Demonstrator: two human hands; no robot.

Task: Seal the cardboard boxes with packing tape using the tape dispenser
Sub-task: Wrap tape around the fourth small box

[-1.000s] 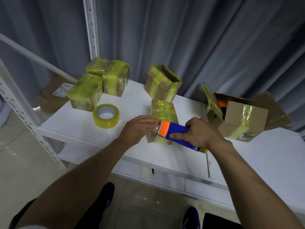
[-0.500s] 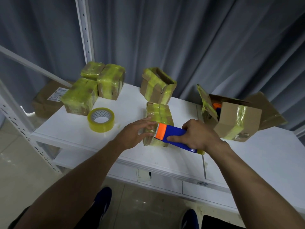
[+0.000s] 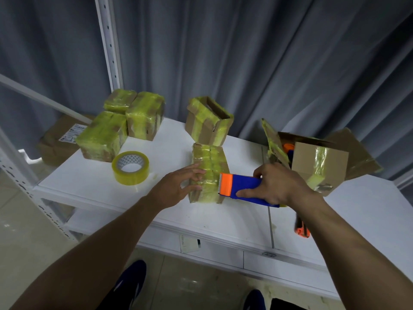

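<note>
The fingers (image 3: pixel 245 193) of the right hand (image 3: pixel 277 184) are curled around a blue plastic tape dispenser (image 3: pixel 242 184), with the thumb along its near side and the others over the far edge. Its orange toothed head points left and meets the near right part of a small cardboard box (image 3: pixel 210 159) wrapped in yellowish tape. That box lies on the white table (image 3: pixel 93 182) in front of the person.

The left hand (image 3: pixel 176 186) rests against the box's left side, its fingers (image 3: pixel 194 170) nearly straight and spread, gripping nothing.

Left of that hand, a roll of yellowish packing tape (image 3: pixel 130 167) lies flat on the table. Behind the roll, three taped cardboard boxes (image 3: pixel 143 115) stand close together. Just behind the small cardboard box, an open-topped taped box (image 3: pixel 207 124) sits tilted. To the right stands a larger open cardboard box (image 3: pixel 319 166) with its flaps spread. A small orange and black object (image 3: pixel 302 231) lies on the table beside the right forearm, partly hidden.
</note>
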